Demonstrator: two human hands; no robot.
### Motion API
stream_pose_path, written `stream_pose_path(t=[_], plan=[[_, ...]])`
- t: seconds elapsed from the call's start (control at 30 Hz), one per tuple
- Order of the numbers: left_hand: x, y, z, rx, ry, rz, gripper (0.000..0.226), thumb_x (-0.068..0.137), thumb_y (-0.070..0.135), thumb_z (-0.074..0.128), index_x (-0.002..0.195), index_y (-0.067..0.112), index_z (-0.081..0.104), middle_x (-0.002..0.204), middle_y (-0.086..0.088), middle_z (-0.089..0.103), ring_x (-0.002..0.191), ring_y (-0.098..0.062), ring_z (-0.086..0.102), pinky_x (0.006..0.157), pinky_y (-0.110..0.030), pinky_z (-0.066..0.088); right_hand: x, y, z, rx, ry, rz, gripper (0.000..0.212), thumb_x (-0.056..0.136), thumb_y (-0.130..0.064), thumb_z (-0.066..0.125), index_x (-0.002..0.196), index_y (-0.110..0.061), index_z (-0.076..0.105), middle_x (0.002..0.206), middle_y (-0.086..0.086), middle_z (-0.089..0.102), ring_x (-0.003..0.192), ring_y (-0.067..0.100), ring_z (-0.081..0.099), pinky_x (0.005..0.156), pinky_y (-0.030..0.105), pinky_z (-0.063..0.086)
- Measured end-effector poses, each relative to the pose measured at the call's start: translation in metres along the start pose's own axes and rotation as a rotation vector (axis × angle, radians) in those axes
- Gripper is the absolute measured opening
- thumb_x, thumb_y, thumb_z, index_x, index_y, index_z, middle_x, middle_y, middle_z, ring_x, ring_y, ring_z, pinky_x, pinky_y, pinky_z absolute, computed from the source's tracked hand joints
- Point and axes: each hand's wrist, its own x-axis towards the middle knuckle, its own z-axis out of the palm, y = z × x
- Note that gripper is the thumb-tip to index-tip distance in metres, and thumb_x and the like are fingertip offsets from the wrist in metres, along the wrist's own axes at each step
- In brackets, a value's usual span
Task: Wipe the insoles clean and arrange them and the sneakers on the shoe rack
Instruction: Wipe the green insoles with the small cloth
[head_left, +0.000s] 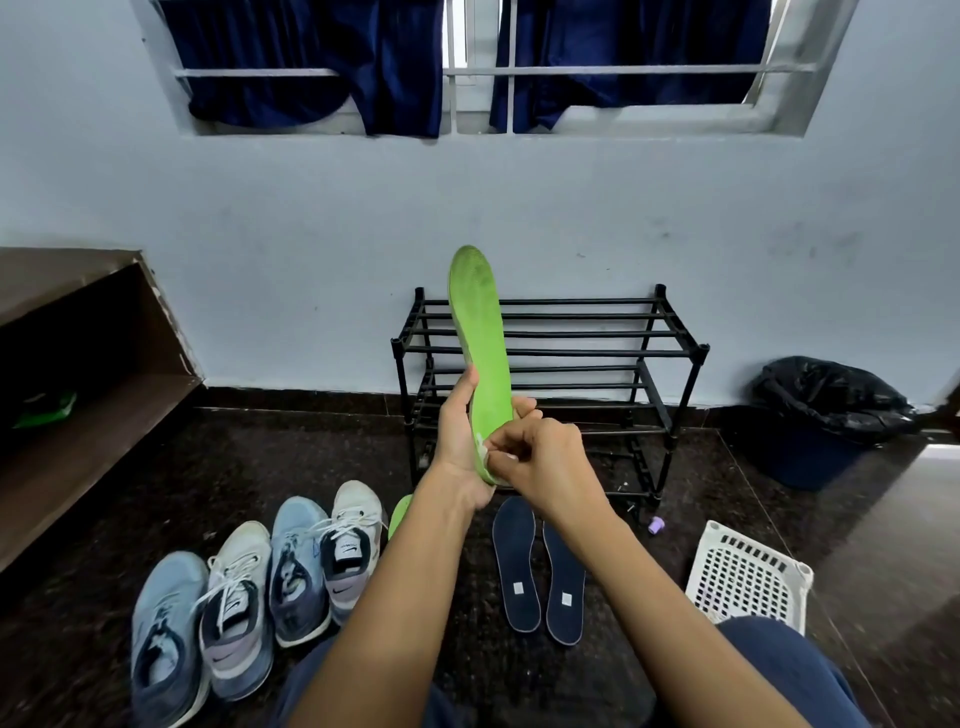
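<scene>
Fingers of the left hand (456, 447) curl round the lower part of a green insole (480, 332), thumb on its left edge and fingertips showing at its right edge, holding it upright in front of the person with the toe end pointing up. The right hand (545, 462) sits at the heel end, its fingers bent and pinching a small piece of white wipe (487, 453) against the insole's surface. Most of the wipe is hidden inside the grip.

Behind the raised insole a black shoe rack (597, 353) stands against the pale blue wall. On the dark floor between the person and the rack lie two navy insoles (516, 566) side by side, toes toward the rack, each with a small white label near the heel. A second green insole (400, 514) peeks out just left of the left forearm, mostly covered by it.

Four sneakers are lined up on the floor to the left, touching one another: a blue sneaker (166, 639), a white sneaker (236, 613), a second blue sneaker (298, 571) and a second white sneaker (353, 540).

To the right stands a white perforated basket (748, 577), with a small purple object (655, 526) near it and, farther back, a blue bin (826, 415) lined with a black bag.
</scene>
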Motion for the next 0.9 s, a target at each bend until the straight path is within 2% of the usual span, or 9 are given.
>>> stream_pose_path(t=[0.07, 0.13, 0.2, 0.3, 0.37, 0.47, 0.63, 0.8, 0.9], plan=[[0.002, -0.005, 0.002, -0.008, 0.023, 0.005, 0.067, 0.087, 0.065, 0.046, 0.083, 0.002, 0.066, 0.075, -0.008, 0.063, 0.065, -0.022, 0.062, 0.067, -0.032, 0.048, 0.0, 0.002, 0.002, 0.004, 0.071, 0.02, 0.009, 0.079, -0.006, 0.067, 0.084, -0.011, 0.074, 0.083, 0.002, 0.069, 0.078, 0.013, 0.062, 0.073, 0.025, 0.051], [0.003, -0.008, 0.005, -0.014, 0.019, 0.009, 0.066, 0.087, 0.065, 0.046, 0.087, 0.002, 0.064, 0.077, -0.008, 0.062, 0.066, -0.021, 0.061, 0.065, -0.03, 0.05, -0.001, 0.002, 0.002, -0.005, 0.115, 0.008, 0.009, 0.079, -0.005, 0.066, 0.081, -0.01, 0.073, 0.074, -0.002, 0.066, 0.07, 0.013, 0.06, 0.073, 0.029, 0.052], [0.002, -0.008, 0.005, -0.038, -0.044, 0.013, 0.066, 0.081, 0.068, 0.048, 0.087, 0.004, 0.063, 0.08, -0.007, 0.06, 0.07, -0.02, 0.061, 0.069, -0.031, 0.051, -0.002, 0.002, 0.001, -0.04, 0.133, -0.026, 0.01, 0.079, -0.005, 0.066, 0.082, -0.01, 0.073, 0.075, -0.001, 0.067, 0.069, 0.012, 0.059, 0.072, 0.025, 0.05], [0.0, -0.001, 0.002, -0.022, -0.11, 0.008, 0.071, 0.08, 0.073, 0.046, 0.085, 0.005, 0.064, 0.079, -0.008, 0.063, 0.068, -0.021, 0.064, 0.067, -0.031, 0.052, -0.003, -0.002, -0.006, -0.001, 0.041, -0.032, 0.011, 0.076, -0.005, 0.069, 0.082, -0.013, 0.075, 0.078, 0.0, 0.069, 0.086, 0.006, 0.059, 0.073, 0.01, 0.043], [0.003, 0.005, -0.002, -0.049, -0.102, 0.024, 0.073, 0.08, 0.073, 0.047, 0.09, 0.003, 0.064, 0.081, -0.009, 0.065, 0.069, -0.021, 0.066, 0.07, -0.034, 0.054, -0.004, -0.005, -0.011, 0.057, -0.085, 0.005, 0.011, 0.074, -0.004, 0.071, 0.081, -0.012, 0.075, 0.074, -0.001, 0.068, 0.075, -0.007, 0.056, 0.065, 0.001, 0.038], [0.006, 0.004, -0.004, -0.09, -0.075, 0.048, 0.073, 0.078, 0.072, 0.05, 0.092, 0.002, 0.062, 0.08, -0.01, 0.064, 0.071, -0.02, 0.066, 0.083, -0.035, 0.05, -0.005, -0.007, -0.013, 0.117, -0.15, 0.067, 0.01, 0.074, -0.002, 0.073, 0.083, -0.006, 0.074, 0.072, -0.001, 0.066, 0.054, -0.011, 0.053, 0.055, 0.001, 0.038], [0.003, -0.01, 0.003, 0.003, -0.058, 0.086, 0.069, 0.084, 0.072, 0.041, 0.081, 0.006, 0.062, 0.075, -0.006, 0.064, 0.065, -0.02, 0.063, 0.072, -0.034, 0.051, -0.004, 0.0, -0.009, 0.091, -0.033, 0.122, 0.007, 0.077, -0.003, 0.071, 0.084, -0.005, 0.073, 0.069, -0.01, 0.058, 0.057, -0.007, 0.053, 0.054, 0.002, 0.04], [0.007, -0.015, 0.001, -0.002, -0.036, 0.088, 0.068, 0.084, 0.072, 0.042, 0.085, 0.008, 0.062, 0.079, -0.006, 0.066, 0.076, -0.022, 0.062, 0.084, -0.039, 0.05, -0.001, 0.006, 0.001, -0.053, 0.094, 0.073, 0.009, 0.082, -0.01, 0.068, 0.088, -0.01, 0.074, 0.093, 0.004, 0.069, 0.08, 0.014, 0.063, 0.079, 0.026, 0.052], [0.009, -0.016, -0.001, -0.013, -0.051, 0.088, 0.07, 0.081, 0.074, 0.046, 0.09, 0.007, 0.062, 0.084, -0.007, 0.065, 0.089, -0.024, 0.062, 0.096, -0.042, 0.048, -0.002, 0.009, 0.008, -0.114, 0.146, 0.021, 0.01, 0.085, -0.01, 0.063, 0.088, -0.01, 0.072, 0.087, 0.009, 0.07, 0.082, 0.025, 0.064, 0.077, 0.036, 0.052]])
